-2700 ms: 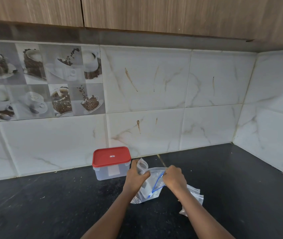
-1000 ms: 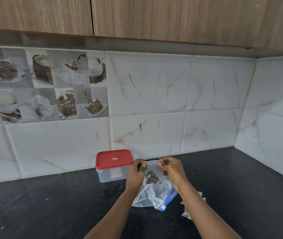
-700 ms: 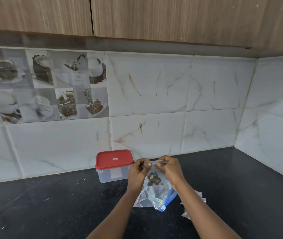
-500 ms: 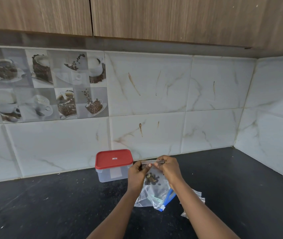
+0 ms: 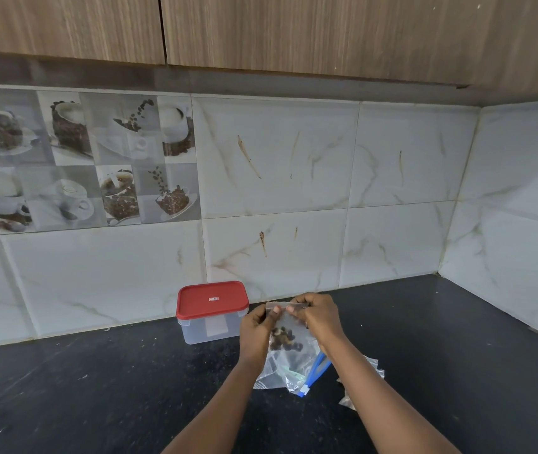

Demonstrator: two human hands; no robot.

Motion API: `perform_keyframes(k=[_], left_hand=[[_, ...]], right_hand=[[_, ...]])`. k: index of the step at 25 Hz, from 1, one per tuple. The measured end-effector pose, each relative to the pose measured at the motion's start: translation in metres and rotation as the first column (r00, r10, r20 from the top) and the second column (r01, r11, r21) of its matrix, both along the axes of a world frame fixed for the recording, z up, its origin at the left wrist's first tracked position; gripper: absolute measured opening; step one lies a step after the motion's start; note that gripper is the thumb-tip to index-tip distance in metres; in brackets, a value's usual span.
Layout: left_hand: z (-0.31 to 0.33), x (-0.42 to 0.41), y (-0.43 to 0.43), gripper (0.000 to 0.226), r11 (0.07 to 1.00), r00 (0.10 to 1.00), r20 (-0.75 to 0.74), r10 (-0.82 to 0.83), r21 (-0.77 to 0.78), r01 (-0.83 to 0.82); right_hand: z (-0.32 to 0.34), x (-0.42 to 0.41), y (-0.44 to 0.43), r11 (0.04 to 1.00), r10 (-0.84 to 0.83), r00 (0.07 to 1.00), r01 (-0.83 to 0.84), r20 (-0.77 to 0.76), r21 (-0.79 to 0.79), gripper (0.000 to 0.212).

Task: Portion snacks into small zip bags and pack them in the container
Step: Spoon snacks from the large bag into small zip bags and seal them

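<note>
We hold the small bag point(image 5: 288, 325) up over the counter point(image 5: 97, 394), between our two hands. Our left hand point(image 5: 256, 326) pinches the left end of its top strip and our right hand point(image 5: 321, 319) pinches the right end. Dark snacks point(image 5: 283, 339) sit low inside it. Beneath it, a bigger bag point(image 5: 272, 376) with a blue zip lies on the counter. The container point(image 5: 212, 322), red lid on, stands just left of our left hand.
</note>
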State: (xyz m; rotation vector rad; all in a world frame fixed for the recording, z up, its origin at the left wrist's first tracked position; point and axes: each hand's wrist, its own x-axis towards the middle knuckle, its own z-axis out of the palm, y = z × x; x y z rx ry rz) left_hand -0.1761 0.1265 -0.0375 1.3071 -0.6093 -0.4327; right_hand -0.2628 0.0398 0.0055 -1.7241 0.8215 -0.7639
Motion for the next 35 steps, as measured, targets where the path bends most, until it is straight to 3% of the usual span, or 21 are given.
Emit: perform_keyframes(k=[5,8,11,15,18,22,26,29,31,35], left_hand=[[0.008,0.002,-0.004,0.010,1.000,0.999,-0.038,0.022,0.018,-0.021],[0.012,0.004,-0.010,0.006,0.999,0.999,-0.038,0.027,0.029,-0.025],[0.023,0.001,-0.017,0.015,0.998,1.000,0.005,0.026,0.059,-0.026],[0.035,-0.004,-0.033,0.019,0.999,0.999,-0.039,0.011,0.050,-0.009],[0.038,-0.013,-0.045,0.023,0.997,0.998,-0.029,-0.064,0.030,0.064],[0.040,-0.036,-0.061,0.024,0.993,0.995,0.043,-0.090,0.079,0.086],[0.040,-0.061,-0.075,0.018,0.988,0.996,0.061,-0.070,0.145,0.060],[0.028,-0.074,-0.088,0.028,0.967,0.990,0.062,-0.126,0.228,0.109],[0.013,-0.083,-0.095,0.031,0.929,0.977,0.111,-0.183,0.345,0.135],[-0.027,-0.103,-0.102,0.035,0.766,0.898,0.280,-0.340,0.636,0.092]], right_hand=[[-0.001,-0.010,-0.012,0.983,-0.033,0.997,0.019,0.072,0.185,0.025],[0.001,-0.013,-0.016,0.989,-0.076,0.997,0.075,-0.001,0.126,0.030],[0.006,-0.017,-0.021,0.991,-0.100,0.995,0.102,-0.029,0.081,0.028],[0.021,-0.039,-0.035,0.979,-0.012,0.987,-0.022,0.163,0.201,0.018],[0.028,-0.056,-0.046,0.976,0.046,0.984,-0.081,0.171,0.204,0.018],[0.026,-0.072,-0.061,0.987,-0.063,0.995,0.050,0.081,0.155,0.029],[0.015,-0.092,-0.069,0.971,-0.178,0.977,0.155,0.120,0.180,0.031],[-0.006,-0.111,-0.073,0.960,-0.145,0.976,0.098,0.164,0.261,0.026],[-0.028,-0.125,-0.077,0.950,-0.137,0.984,0.100,0.110,0.297,0.023],[-0.076,-0.145,-0.078,0.901,-0.169,0.985,0.163,-0.020,0.402,0.018]])
